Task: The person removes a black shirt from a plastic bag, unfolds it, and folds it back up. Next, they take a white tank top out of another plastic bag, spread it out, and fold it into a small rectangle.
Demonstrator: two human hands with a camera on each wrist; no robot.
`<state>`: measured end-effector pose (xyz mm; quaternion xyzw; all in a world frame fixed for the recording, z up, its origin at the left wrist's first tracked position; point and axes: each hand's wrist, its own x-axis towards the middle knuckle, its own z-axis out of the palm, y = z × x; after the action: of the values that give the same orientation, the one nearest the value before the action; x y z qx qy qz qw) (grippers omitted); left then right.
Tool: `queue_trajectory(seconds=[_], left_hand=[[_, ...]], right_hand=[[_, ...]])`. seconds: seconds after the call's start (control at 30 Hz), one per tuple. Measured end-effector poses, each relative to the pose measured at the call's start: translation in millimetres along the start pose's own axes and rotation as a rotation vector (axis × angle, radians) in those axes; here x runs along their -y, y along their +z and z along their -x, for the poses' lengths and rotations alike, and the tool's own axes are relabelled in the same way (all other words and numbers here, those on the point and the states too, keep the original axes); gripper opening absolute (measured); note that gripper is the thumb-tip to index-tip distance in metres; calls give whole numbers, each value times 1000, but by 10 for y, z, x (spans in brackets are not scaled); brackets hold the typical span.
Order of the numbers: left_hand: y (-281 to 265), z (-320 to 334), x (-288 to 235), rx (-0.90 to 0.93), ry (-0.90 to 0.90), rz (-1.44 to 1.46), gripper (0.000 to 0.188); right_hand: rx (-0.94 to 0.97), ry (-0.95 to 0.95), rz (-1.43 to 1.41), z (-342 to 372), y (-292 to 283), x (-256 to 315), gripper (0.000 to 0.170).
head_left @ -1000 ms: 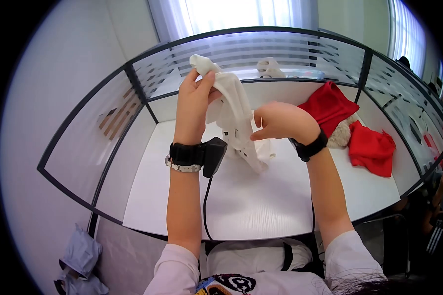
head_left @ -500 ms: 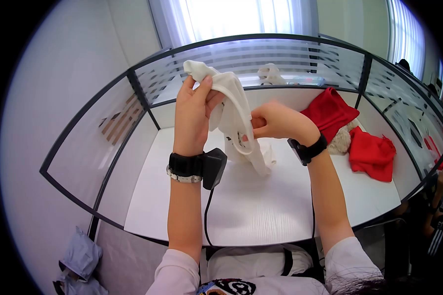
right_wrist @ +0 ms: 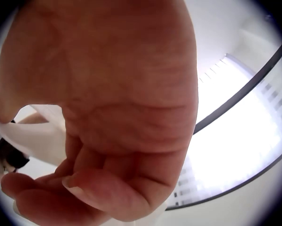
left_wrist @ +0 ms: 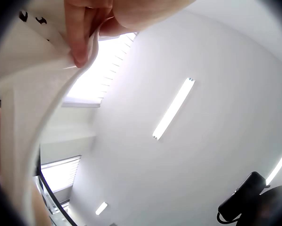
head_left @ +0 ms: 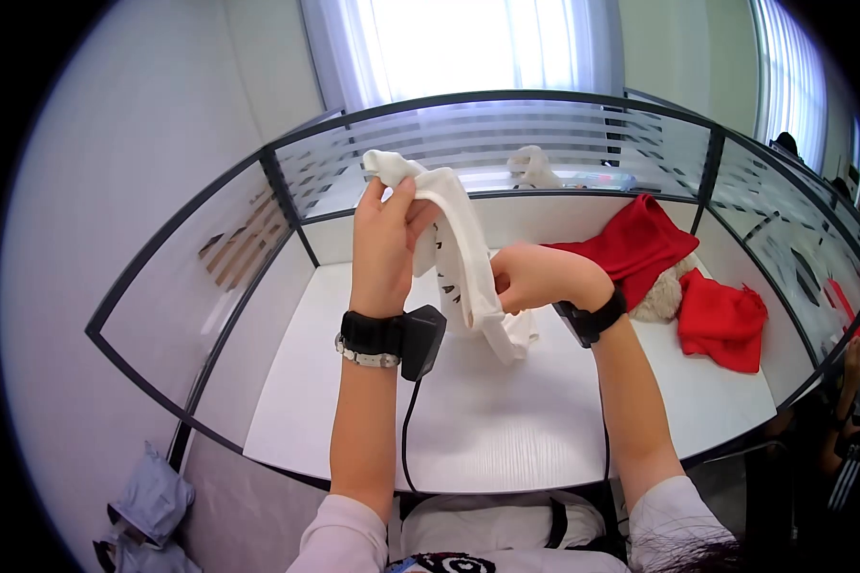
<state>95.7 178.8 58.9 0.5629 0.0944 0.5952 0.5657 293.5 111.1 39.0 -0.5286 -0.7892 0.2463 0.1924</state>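
A piece of white fabric point(head_left: 463, 244) with black lettering hangs above the table, its lower end close over the tabletop. My left hand point(head_left: 384, 244) pinches its upper edge between thumb and fingers, and a short end flops over the top. In the left wrist view the fabric point(left_wrist: 42, 89) has a smooth, banded edge with the fingers over it. Lower down on the right side, my right hand point(head_left: 552, 279) holds the same edge with curled fingers. The right wrist view shows the thumb against the fabric point(right_wrist: 40, 136); my palm hides part of the grip.
Red cloths point(head_left: 721, 320) and a beige fluffy item point(head_left: 661, 294) lie at the right of the white table point(head_left: 506, 435). A dark-framed clear partition point(head_left: 487, 95) surrounds its back and sides. Black cables run from both wrist cameras. A white object point(head_left: 533, 167) stands behind the partition.
My right hand has closed on the fabric's edge and slid lower along it. My left hand keeps its pinch at the top. The head view has tilted up slightly.
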Motion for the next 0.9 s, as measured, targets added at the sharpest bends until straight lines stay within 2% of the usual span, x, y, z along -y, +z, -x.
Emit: queue_trajectory(seconds=[0.1, 0.17, 0.2, 0.27, 0.3, 0.33, 0.4, 0.43, 0.47, 0.53, 0.57, 0.67, 0.7, 0.77, 0.87, 0.9], left_hand=[[-89, -46, 33, -41, -1, -4, 25], [-141, -59, 38, -59, -10, -20, 26], [-158, -64, 38, -67, -47, -59, 26], [-189, -67, 45, -40, -107, -114, 28], [-197, -63, 60, -3, -126, -140, 31], [-204, -59, 74, 35, -144, -167, 35], [-148, -15, 23, 134, -185, -230, 43], [-100, 29, 22, 92, -194, -311, 48], [-67, 52, 0, 93, -198, -310, 48], [3, 93, -61, 198, -176, -498, 47], [24, 114, -110, 284, -180, -508, 43], [159, 181, -192, 475, -175, -474, 35], [187, 192, -172, 476, -176, -472, 35], [275, 220, -140, 634, -60, -506, 33], [438, 316, -175, 568, 52, -769, 27], [470, 336, -150, 534, 72, -775, 27]], right_hand=[[-33, 22, -46, 102, -102, 74, 32], [-212, -41, -85, 184, -152, 107, 35], [-325, -96, 65, 209, -190, 98, 48], [-549, -269, 2, 257, -258, 128, 47], [-751, -386, -17, 247, -233, 150, 35], [-750, -385, -17, 269, -230, 182, 35], [-1008, -396, -45, 343, -250, 319, 22], [-1090, -491, -82, 285, -245, 294, 23], [-1090, -487, -83, 266, -250, 268, 23], [-1100, -466, -150, 255, -253, 231, 18], [-1080, -395, -190, 271, -228, 260, 16], [-1063, -305, -40, 281, -229, 229, 19], [-1062, -303, -39, 270, -227, 222, 19], [-1130, -441, 34, 226, -222, 216, 23], [-1129, -417, -13, 221, -180, 267, 26], [-1108, -360, -22, 245, -172, 298, 28]])
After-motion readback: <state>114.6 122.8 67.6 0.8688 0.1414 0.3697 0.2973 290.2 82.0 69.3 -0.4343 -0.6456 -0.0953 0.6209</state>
